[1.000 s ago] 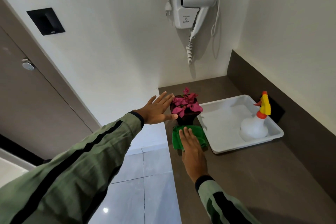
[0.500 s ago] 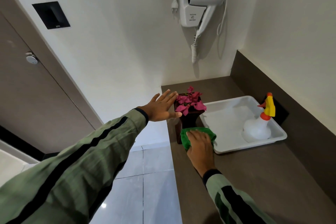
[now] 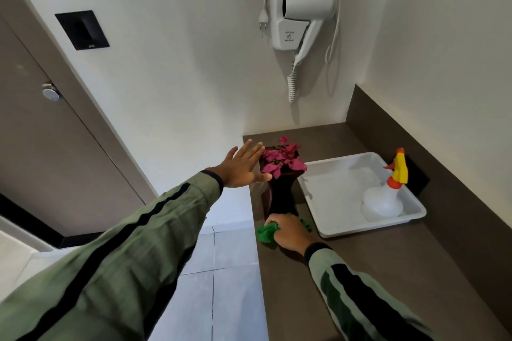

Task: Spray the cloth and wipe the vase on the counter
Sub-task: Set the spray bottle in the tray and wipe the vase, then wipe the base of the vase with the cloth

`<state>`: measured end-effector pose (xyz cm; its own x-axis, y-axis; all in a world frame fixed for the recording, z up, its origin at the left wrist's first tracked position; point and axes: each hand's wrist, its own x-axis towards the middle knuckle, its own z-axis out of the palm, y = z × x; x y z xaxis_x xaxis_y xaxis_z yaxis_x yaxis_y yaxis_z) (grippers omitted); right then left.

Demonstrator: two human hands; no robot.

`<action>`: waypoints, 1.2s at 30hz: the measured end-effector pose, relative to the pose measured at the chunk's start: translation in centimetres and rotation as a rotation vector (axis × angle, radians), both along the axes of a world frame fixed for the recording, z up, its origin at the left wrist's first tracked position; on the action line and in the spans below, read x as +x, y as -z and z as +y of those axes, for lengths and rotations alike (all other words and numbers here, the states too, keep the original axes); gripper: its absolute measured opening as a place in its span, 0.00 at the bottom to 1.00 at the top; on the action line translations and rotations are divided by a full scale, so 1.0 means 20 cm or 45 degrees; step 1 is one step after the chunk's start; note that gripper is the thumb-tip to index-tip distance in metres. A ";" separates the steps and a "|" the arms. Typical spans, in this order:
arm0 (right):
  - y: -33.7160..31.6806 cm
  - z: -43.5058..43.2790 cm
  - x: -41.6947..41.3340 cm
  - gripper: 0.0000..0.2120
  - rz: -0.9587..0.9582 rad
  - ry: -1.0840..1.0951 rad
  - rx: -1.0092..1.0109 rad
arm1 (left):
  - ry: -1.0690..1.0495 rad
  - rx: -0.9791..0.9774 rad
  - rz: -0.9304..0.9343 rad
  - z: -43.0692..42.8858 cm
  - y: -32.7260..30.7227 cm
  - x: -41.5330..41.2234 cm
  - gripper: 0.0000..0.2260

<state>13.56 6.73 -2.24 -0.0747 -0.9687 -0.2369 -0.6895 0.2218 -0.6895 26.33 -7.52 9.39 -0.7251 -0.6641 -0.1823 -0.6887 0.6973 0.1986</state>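
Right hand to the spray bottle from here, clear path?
Probably yes. The right hand is shut on the cloth at the vase base; the spray bottle stands upright in the open tray just to its right, nothing between. It would have to drop the cloth first.

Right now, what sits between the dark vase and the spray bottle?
In the head view, only the white tray's bare floor lies between the vase and the spray bottle, which stands inside the tray at its right side.

Vase (image 3: 280, 196) on counter (image 3: 388, 271), tray (image 3: 332, 196) just right w/ spray bottle (image 3: 383, 201) in it.
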 end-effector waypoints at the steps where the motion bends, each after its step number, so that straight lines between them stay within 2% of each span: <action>1: -0.03 0.02 -0.02 0.16 -0.108 0.038 0.003 | -0.070 0.028 0.174 0.03 0.01 0.01 0.40; 4: -0.12 0.07 -0.12 0.13 -0.380 0.285 -0.106 | -0.467 0.129 0.870 0.14 0.08 0.13 0.33; 5: -0.15 0.09 -0.16 0.13 -0.483 0.386 -0.123 | -0.604 0.132 1.005 0.19 0.12 0.18 0.29; 7: -0.18 0.13 -0.26 0.14 -0.769 0.618 -0.103 | -0.792 0.193 1.092 0.32 0.23 0.26 0.18; 9: -0.18 0.14 -0.36 0.16 -1.055 0.779 -0.084 | -0.862 0.427 1.107 0.48 0.33 0.25 0.12; 13: -0.18 0.13 -0.53 0.16 -1.317 0.884 -0.121 | -0.818 0.951 1.131 0.74 0.39 0.01 0.21; 16: -0.19 0.12 -0.64 0.18 -1.345 0.912 -0.137 | -0.820 1.075 1.319 0.78 0.39 -0.25 0.23; 17: -0.20 0.13 -0.67 0.17 -1.259 0.895 -0.123 | -0.833 1.048 1.379 0.78 0.39 -0.32 0.22; 18: -0.22 0.13 -0.72 0.17 -1.047 0.856 -0.113 | -0.840 1.002 1.407 0.78 0.39 -0.41 0.21; 20: -0.23 0.12 -0.80 0.16 -0.403 0.734 -0.133 | -0.852 0.891 1.335 0.77 0.40 -0.55 0.17; 21: -0.23 0.12 -0.85 0.16 -0.156 0.703 -0.161 | -0.847 0.835 1.271 0.76 0.41 -0.63 0.14; 22: -0.24 0.12 -0.88 0.15 -0.011 0.665 -0.190 | -0.833 0.774 1.207 0.74 0.42 -0.69 0.12; 24: -0.24 0.10 -0.92 0.09 0.159 0.574 -0.210 | -0.760 0.626 1.062 0.71 0.42 -0.79 0.11; 26: -0.22 0.09 -0.94 0.04 0.279 0.465 -0.157 | -0.641 0.399 0.872 0.68 0.44 -0.85 0.15; 28: -0.18 0.09 -0.95 0.11 0.344 0.330 -0.062 | -0.492 0.174 0.565 0.65 0.47 -0.88 0.16; 30: -0.14 0.10 -0.94 0.15 0.434 0.160 0.051 | -0.320 -0.036 0.075 0.63 0.50 -0.90 0.16; 32: -0.12 0.10 -0.91 0.15 0.554 -0.006 0.161 | -0.246 -0.090 -0.206 0.62 0.52 -0.91 0.17; 36: -0.15 0.08 -0.88 0.13 0.573 0.054 0.134 | -0.157 -0.157 -0.258 0.64 0.47 -0.95 0.17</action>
